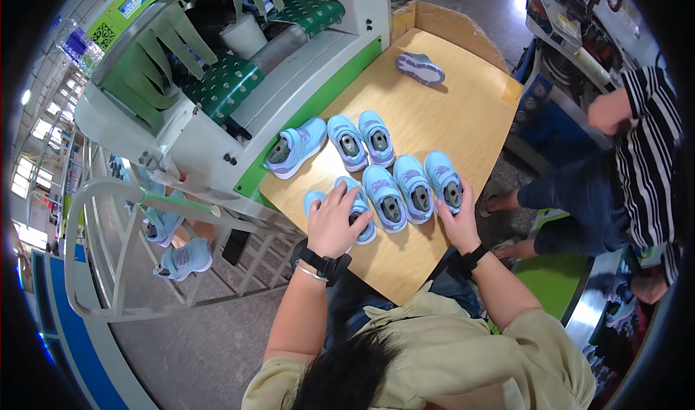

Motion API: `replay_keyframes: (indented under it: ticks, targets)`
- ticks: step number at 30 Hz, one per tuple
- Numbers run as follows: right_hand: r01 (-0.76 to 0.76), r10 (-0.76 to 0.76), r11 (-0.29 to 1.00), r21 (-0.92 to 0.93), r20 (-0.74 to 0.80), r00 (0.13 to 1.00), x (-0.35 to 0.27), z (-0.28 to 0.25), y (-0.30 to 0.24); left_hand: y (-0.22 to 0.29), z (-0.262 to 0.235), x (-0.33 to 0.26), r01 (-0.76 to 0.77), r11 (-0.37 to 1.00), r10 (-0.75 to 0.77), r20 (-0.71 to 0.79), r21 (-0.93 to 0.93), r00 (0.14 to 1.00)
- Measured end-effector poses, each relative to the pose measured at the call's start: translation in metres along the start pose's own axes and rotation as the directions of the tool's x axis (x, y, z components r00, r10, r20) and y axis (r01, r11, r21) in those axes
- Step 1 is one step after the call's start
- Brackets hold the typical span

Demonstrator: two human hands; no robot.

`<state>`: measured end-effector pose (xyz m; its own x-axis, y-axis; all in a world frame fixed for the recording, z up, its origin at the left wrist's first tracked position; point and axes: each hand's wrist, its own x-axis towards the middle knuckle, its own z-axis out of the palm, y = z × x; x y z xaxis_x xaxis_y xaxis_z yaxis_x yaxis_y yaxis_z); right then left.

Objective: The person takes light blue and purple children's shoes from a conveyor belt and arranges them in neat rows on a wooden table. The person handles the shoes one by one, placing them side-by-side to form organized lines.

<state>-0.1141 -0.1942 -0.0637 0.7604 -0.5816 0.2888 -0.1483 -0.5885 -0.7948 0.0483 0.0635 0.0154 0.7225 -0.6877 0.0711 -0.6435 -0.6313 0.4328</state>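
Note:
Several light blue shoes with lilac straps and dark inserts in their openings stand close together in a front row on a wooden tabletop. My left hand lies over the row's left end, its fingers and thumb around a light blue shoe; another shoe is mostly hidden beneath it. My right hand grips the heel of the rightmost shoe, thumb and fingers on either side. Between my hands stand a third shoe and a fourth. Behind them are a pair and a tilted shoe.
A shoe lying on its side rests at the table's far end. Along the left runs a machine with a green dotted belt and hanging strips. A metal rack with more shoes stands left. A person in a striped shirt is at right.

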Motion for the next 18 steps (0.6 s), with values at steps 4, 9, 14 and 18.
replay_keyframes:
  ticks: [4, 9, 14, 18]
  targets:
    - [-0.228, 0.15, 0.936, 0.269, 0.28, 0.948, 0.034, -0.032, 0.006, 0.002, -0.003, -0.001, 0.007, 1.0, -0.007, -0.008, 0.017, 1.0]
    - [-0.017, 0.06, 0.982, -0.19, 0.219, 0.974, 0.177, -0.042, 0.04, 0.004, -0.005, 0.002, 0.001, 0.999, -0.002, 0.028, 0.033, 1.0]
    - [-0.013, 0.041, 0.941, -0.339, 0.074, 0.996, 0.332, 0.003, 0.041, -0.001, -0.004, 0.004, -0.008, 0.999, 0.006, 0.042, 0.051, 0.999]
    - [-0.208, 0.301, 0.883, -0.422, 0.169, 0.938, 0.366, 0.028, 0.064, 0.002, -0.01, 0.013, -0.012, 0.999, 0.008, 0.084, 0.039, 0.996]
